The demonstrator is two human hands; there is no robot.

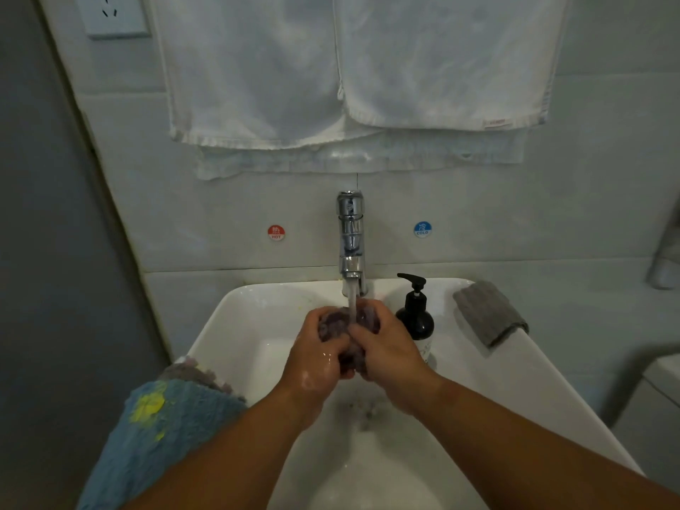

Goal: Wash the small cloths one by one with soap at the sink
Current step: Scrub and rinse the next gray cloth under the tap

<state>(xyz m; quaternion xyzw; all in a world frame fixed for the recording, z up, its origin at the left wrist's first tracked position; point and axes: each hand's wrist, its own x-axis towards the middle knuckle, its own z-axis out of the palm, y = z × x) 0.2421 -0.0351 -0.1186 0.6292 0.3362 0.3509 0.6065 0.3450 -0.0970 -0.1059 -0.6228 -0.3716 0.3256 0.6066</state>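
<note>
A small purple cloth (336, 322) is bunched between both my hands over the white sink (235, 325), right under the running water from the chrome tap (351, 237). My left hand (316, 351) grips the cloth from the left, wet and soapy. My right hand (386, 347) grips it from the right. A black soap pump bottle (415, 311) stands on the sink's rim just right of my hands. A blue cloth with yellow stains (162, 432) hangs over the sink's left edge, with a greyish cloth (191, 369) behind it. A grey folded cloth (489, 311) lies on the right rim.
White towels (349, 68) hang on the wall above the tap. Hot (276, 233) and cold (422, 228) stickers flank the tap. A wall socket (114, 12) is at the upper left. A grey wall edge runs down the left side.
</note>
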